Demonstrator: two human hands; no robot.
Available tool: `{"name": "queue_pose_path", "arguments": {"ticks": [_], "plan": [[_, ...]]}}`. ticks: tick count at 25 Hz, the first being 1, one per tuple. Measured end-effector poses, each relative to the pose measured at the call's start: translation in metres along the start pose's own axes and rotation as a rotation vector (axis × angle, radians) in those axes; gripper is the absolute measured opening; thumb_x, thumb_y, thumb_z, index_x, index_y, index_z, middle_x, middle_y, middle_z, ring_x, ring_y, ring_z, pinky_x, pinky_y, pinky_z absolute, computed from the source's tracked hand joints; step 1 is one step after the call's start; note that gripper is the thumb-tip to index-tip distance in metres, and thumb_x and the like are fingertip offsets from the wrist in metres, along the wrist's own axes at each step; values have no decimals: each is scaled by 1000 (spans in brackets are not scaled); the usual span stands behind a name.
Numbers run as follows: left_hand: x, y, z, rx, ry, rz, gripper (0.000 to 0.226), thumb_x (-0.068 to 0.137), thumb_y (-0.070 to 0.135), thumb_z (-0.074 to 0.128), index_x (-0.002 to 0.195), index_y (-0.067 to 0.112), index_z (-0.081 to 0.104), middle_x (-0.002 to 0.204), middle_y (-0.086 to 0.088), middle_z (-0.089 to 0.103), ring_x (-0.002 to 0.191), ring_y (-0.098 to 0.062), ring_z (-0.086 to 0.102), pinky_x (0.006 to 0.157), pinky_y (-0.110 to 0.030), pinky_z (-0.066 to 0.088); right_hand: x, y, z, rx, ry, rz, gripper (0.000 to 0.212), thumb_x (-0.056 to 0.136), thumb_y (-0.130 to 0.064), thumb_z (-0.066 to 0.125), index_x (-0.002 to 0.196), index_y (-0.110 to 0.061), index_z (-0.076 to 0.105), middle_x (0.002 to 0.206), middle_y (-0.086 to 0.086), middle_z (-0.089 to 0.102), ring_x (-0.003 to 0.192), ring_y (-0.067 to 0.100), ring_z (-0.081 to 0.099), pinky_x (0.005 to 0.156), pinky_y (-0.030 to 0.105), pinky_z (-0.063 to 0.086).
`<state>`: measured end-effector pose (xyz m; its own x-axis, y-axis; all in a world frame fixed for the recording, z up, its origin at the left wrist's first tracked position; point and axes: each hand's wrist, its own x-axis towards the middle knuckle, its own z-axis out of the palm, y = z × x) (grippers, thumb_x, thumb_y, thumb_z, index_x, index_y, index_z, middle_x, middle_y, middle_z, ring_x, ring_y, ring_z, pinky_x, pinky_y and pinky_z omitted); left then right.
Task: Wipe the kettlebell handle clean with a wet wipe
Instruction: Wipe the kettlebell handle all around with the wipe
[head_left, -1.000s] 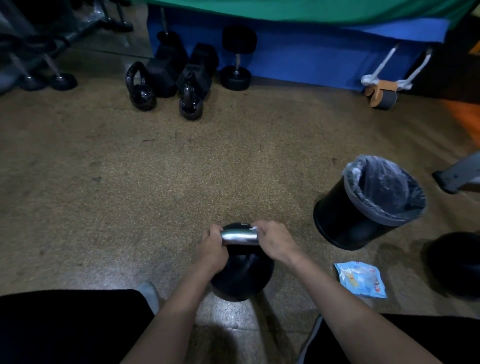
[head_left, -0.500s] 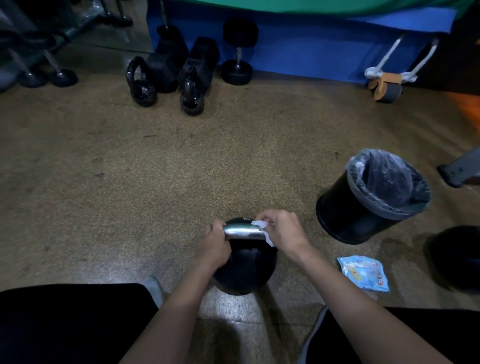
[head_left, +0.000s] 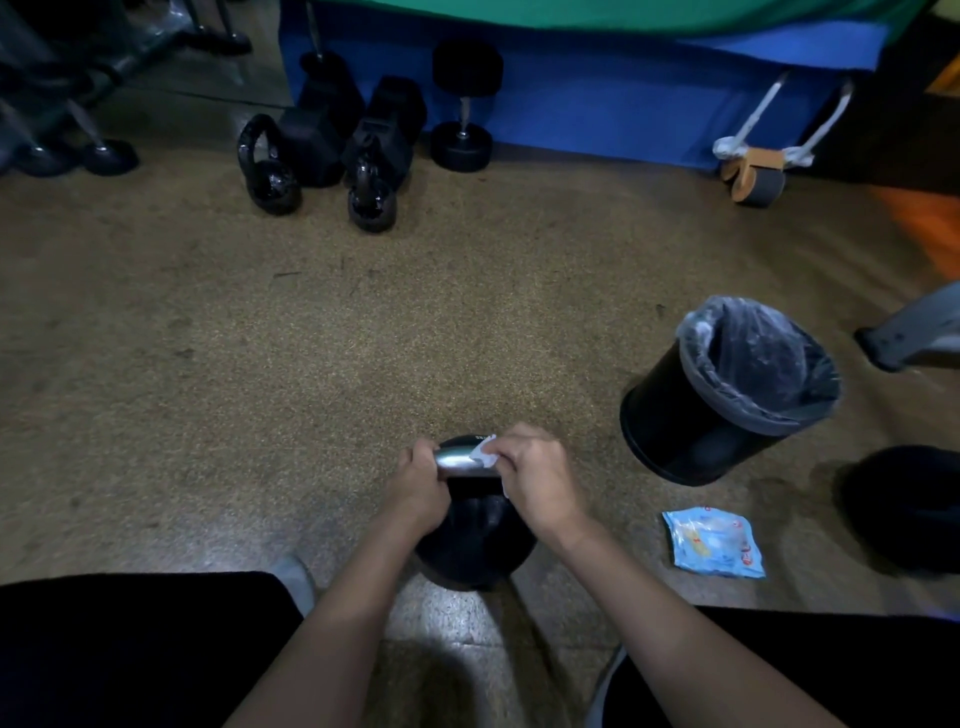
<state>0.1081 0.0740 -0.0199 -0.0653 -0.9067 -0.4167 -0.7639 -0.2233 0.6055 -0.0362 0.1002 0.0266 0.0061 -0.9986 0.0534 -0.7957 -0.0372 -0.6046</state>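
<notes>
Left hand (head_left: 418, 486): fingers curled round handle (head_left: 457, 463), steadying kettlebell (head_left: 475, 545).
Right hand (head_left: 540, 483): pinches wet wipe (head_left: 483, 453), newly showing on handle.
Stage: wiping likely under way.

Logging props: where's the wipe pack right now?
Head view, lower right: the wipe pack lies on the floor, right of the kettlebell and nearer the person than the bin.

1. Kettlebell (head_left: 475, 545): black body; handle (head_left: 457, 463) shiny silver.
2. Wipe (head_left: 483, 451): white.
3. Bin (head_left: 675, 415), 3 o'clock: black, with a grey see-through liner (head_left: 769, 358).
4. Packet (head_left: 714, 543), 4 o'clock: pale blue, with yellow and red print.
5. Floor (head_left: 363, 338): tan, finely speckled.
6. Weights (head_left: 322, 140), 11 o'clock: black.
7. Mat (head_left: 597, 104), 12 o'clock: blue.
8. Cloth (head_left: 571, 10), 12 o'clock: green.
9. Roller (head_left: 756, 174), 1 o'clock: orange-tan and grey.
</notes>
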Motion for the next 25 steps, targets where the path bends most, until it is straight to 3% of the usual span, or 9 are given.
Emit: {"name": "queue_pose_path", "arguments": {"ticks": [5,9,11,15,18,20,25], "plan": [[0,-1,0,-3,2,4,44,85,5,44,128,14,40,132,-17,43,118,-37,49,103,-41,40,-6,9,-2,31,82,33,16,78,-1,65,85,-11,75,88,4,67,82,18,62,77,14,41],[-2,1,-1,-4,-16,-14,43,85,5,43,127,15,39,133,-15,41,118,-36,49,104,-42,40,-18,8,4,-74,-27,-37,16,78,-1,61,79,-14,70,86,2,65,82,19,62,76,30,51],[-3,1,-2,-5,-15,-18,42,86,6,43,127,15,39,134,-14,40,119,-36,48,105,-42,39,-22,17,5,-52,6,-30,18,75,4,60,78,-12,69,85,2,63,78,18,61,73,33,51],[-4,2,-2,-3,-17,-15,40,86,6,43,125,14,39,134,-15,40,118,-36,48,104,-42,39,-25,13,8,-14,88,-22,27,78,5,60,98,-11,67,99,0,57,83,13,59,77,25,50],[-5,3,-3,8,-20,-10,39,87,7,44,125,13,39,133,-14,41,117,-36,49,103,-42,40,-29,13,4,23,168,-55,9,85,-4,62,88,-8,70,87,-1,57,71,9,56,67,17,46],[-4,3,-3,6,-14,-9,40,86,6,44,125,14,39,133,-15,42,116,-36,49,103,-42,40,-20,12,-3,59,224,-21,8,85,-6,63,83,-7,70,80,2,59,66,12,56,63,12,40],[-3,3,-3,3,-24,-5,44,86,4,42,129,15,37,136,-13,40,117,-35,49,102,-41,41,-21,5,3,-58,131,-97,11,84,-4,62,82,-6,72,77,3,60,67,18,57,59,33,51]]}}
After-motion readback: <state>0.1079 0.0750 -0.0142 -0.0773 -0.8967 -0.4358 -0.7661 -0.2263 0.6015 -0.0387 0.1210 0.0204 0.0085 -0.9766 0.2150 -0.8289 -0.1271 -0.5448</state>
